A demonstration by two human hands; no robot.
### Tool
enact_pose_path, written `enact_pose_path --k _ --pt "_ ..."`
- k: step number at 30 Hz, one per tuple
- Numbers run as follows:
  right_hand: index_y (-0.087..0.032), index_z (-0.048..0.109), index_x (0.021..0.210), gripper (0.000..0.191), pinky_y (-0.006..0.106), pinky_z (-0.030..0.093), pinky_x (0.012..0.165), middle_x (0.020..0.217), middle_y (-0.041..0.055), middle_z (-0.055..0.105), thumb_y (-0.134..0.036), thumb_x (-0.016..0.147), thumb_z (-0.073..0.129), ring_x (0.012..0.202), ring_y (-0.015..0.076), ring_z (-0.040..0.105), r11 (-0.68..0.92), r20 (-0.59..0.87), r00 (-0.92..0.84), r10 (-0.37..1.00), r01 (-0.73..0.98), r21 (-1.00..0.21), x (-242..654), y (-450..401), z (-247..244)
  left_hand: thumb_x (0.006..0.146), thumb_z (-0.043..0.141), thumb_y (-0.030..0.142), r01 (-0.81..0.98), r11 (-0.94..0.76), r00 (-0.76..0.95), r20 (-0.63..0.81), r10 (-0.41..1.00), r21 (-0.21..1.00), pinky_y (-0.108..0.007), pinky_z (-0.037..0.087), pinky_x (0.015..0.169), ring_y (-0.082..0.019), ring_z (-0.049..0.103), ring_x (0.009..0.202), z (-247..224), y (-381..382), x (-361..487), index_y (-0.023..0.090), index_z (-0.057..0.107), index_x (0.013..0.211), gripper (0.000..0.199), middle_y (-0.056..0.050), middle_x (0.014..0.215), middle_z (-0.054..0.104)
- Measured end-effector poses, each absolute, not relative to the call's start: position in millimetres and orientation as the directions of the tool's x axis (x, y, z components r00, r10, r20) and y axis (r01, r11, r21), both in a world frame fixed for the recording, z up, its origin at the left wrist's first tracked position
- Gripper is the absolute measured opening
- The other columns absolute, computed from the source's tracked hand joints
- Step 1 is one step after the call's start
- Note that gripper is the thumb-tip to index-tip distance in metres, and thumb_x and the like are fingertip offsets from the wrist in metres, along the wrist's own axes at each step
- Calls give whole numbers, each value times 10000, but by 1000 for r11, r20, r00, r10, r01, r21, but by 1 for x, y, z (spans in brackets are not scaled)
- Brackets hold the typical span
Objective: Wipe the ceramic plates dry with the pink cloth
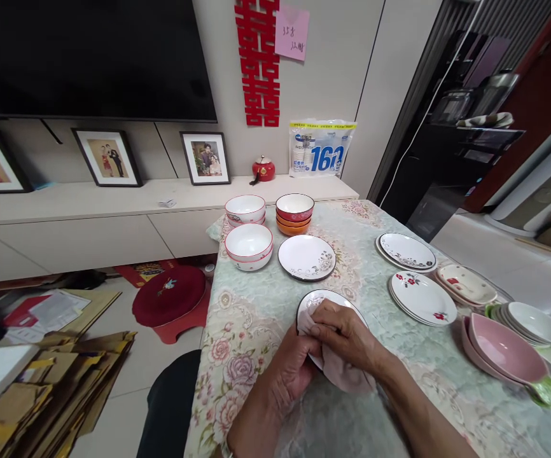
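A white plate with a dark rim [352,304] is in front of me at the near middle of the table, partly covered by my hands. My left hand [294,366] is closed on the plate's left edge, its fingertips hidden. Over the plate, my right hand [347,334] is closed on a pale cloth [345,374], which lies against the plate's surface and hangs over the near side. Just beyond is another dark-rimmed plate [306,257] with a grey flower pattern.
White bowls [249,242] and a stack of red and orange bowls [294,213] stand at the back. To the right are flowered plates [422,298], oval-patterned plates [406,250], pink bowls [507,350] and white bowls [537,322]. A red stool [173,296] stands left of the table.
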State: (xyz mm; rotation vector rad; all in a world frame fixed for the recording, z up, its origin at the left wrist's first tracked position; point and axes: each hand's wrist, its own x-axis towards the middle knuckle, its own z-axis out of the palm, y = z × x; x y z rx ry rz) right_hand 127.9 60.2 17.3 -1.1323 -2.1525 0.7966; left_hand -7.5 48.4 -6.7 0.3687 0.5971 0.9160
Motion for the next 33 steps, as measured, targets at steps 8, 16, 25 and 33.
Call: enact_pose_path --k 8,16,25,33 --pt "-214 676 850 117 287 430 776 869 25 628 -211 865 560 849 173 585 287 175 -229 957 697 -657 156 73 2 408 476 -24 -607 583 426 -398 813 540 -276 423 654 -193 604 741 -9 49 -9 129 671 996 639 -45 794 691" --pt "-204 640 1019 184 325 433 814 965 66 609 -250 873 538 917 211 569 251 262 -111 959 764 -595 144 72 -7 412 480 -32 -619 577 432 -383 817 533 -323 455 740 -237 643 822 -10 48 -8 126 674 979 620 -53 791 712" --pt "-212 680 844 201 278 433 826 937 23 591 -303 936 526 905 157 562 373 147 -517 843 365 -853 135 62 21 827 603 338 -722 607 532 -294 794 332 -369 445 904 -268 640 984 -6 50 -10 100 674 1101 370 -123 970 721" --pt "-222 732 841 93 276 438 826 914 5 655 -208 793 653 902 172 599 180 -83 -534 841 422 -888 161 63 25 901 444 493 -720 644 535 -385 752 259 -411 428 972 -301 611 1097 -8 54 -4 76 614 1227 556 -158 1091 713"
